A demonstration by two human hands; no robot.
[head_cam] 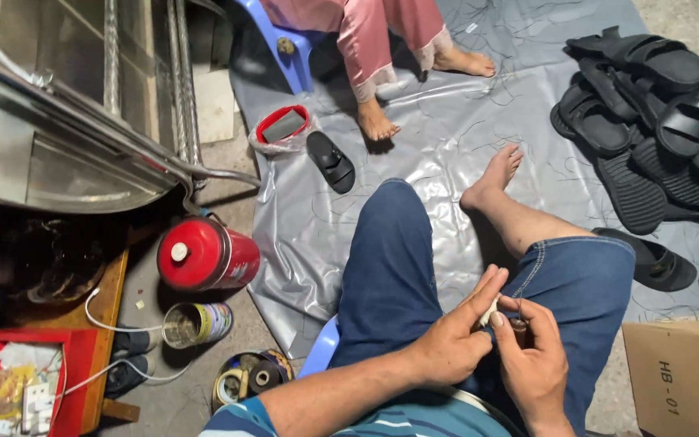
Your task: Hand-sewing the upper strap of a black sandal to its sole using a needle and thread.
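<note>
Head view. Your left hand (451,344) and right hand (531,356) meet over your lap, fingers closed on a small white piece (489,311) pinched between both hands' fingertips. Far right: black sandals (657,121). Near left: red canister (204,255), tin (196,324).

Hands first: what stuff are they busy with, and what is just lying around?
In use:
- left hand and right hand, pinching a small white bit and a small dark piece, too small to tell what they are

Lying about:
- black sandals
- lone sandal
- red flask
- tin can
- tape rolls
- cardboard box
</note>
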